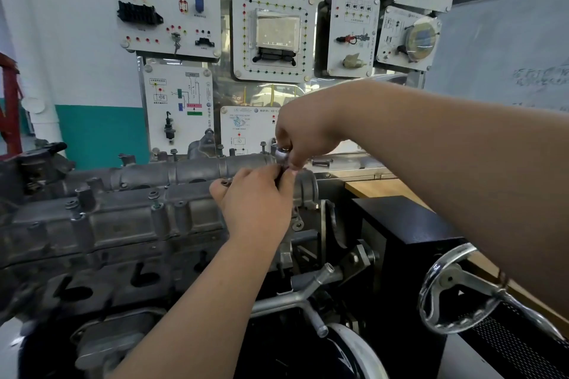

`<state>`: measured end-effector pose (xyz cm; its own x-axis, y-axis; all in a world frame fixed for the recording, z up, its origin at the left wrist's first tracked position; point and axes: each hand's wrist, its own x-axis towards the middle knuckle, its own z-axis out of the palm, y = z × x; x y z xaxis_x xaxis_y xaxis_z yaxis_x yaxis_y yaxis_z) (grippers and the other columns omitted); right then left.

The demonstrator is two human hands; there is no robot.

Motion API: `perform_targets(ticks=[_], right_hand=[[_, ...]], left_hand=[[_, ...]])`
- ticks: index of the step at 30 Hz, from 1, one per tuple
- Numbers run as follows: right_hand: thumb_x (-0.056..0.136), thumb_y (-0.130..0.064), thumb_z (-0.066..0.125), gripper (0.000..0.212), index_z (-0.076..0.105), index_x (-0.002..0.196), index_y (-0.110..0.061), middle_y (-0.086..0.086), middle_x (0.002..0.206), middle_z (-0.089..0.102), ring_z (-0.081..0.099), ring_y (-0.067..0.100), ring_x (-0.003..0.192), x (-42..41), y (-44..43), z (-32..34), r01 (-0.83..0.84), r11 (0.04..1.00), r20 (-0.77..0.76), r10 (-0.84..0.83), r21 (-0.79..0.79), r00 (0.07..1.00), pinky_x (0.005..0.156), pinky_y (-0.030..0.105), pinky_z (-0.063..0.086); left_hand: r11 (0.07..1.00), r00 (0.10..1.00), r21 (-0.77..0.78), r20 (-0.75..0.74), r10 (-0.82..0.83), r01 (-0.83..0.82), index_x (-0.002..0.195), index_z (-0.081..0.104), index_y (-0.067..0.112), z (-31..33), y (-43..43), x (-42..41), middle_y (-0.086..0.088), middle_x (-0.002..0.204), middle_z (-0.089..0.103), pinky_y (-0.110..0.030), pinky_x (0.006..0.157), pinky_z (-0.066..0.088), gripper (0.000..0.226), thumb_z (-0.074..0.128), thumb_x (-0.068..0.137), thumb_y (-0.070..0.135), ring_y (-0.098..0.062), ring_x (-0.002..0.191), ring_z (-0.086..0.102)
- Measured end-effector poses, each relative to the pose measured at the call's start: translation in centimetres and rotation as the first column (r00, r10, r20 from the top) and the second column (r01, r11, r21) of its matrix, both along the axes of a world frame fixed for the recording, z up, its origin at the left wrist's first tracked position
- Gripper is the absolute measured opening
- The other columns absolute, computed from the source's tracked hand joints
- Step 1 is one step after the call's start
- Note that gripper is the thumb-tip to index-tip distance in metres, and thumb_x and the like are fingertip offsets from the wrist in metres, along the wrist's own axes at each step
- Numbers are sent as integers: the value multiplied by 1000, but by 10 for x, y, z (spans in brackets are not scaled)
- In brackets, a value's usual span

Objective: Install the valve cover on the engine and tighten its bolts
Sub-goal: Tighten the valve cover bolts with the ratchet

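single head-worn wide-angle view, facing forward and slightly down over the engine [123, 224], which sits near and fills lower left; panel wall [274, 34] close behind it.

Your right hand [303, 135] is curled round a small chrome tool [282, 153] at the far edge of the valve cover [123, 218]. Your left hand [255, 200] sits just under it, fingertips pinching a dark piece [280, 177] below the chrome head. It's too small to tell exactly what that is. The two hands are pretty much touching.

Left of your left hand the grey cover stretches away, with bolts [153, 195] standing up along its near and far edges. Under your left forearm is the rest of the engine [92, 280]. Below your right forearm there's a shiny handwheel [455, 289], and beyond both hands a wall of white training boards [274, 31].
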<state>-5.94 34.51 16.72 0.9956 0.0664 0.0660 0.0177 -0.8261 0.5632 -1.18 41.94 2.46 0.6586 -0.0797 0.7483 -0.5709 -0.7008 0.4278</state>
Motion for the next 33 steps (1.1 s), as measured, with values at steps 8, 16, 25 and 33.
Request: perform_targets(ticks=[8, 16, 25, 33], right_hand=[[95, -40, 56, 40, 54, 63, -16, -9, 37, 55, 53, 3, 33, 5, 4, -12, 59, 934, -14, -57, 352, 998, 39, 18, 41], [87, -50, 62, 36, 68, 93, -15, 0, 84, 65, 62, 19, 80, 0, -14, -13, -52, 982, 67, 40, 184, 997, 61, 29, 43], [90, -47, 62, 35, 64, 73, -15, 0, 71, 66, 64, 15, 64, -1, 2, -4, 64, 968, -51, -53, 241, 997, 51, 25, 42], [93, -48, 54, 41, 64, 75, -13, 0, 58, 70, 68, 14, 54, 1, -10, -13, 109, 892, -61, -92, 438, 994, 59, 29, 48]], left_hand=[[988, 995, -139, -61, -83, 74, 72, 59, 26, 0, -3, 3, 7, 63, 60, -34, 84, 22, 49, 20, 84, 55, -16, 73, 55], [998, 998, 15, 20, 54, -54, 78, 60, 30, -3, -1, -2, 10, 73, 60, -38, 85, 20, 41, 28, 93, 52, -12, 82, 53], [997, 1000, -81, -10, 18, -19, 69, 58, 29, -6, -2, 1, 8, 61, 57, -32, 77, 19, 40, 36, 94, 51, -11, 64, 49], [995, 995, -24, 35, 94, -93, 64, 55, 30, -3, -3, -5, 12, 58, 50, -32, 78, 13, 45, 27, 89, 55, -11, 70, 50]])
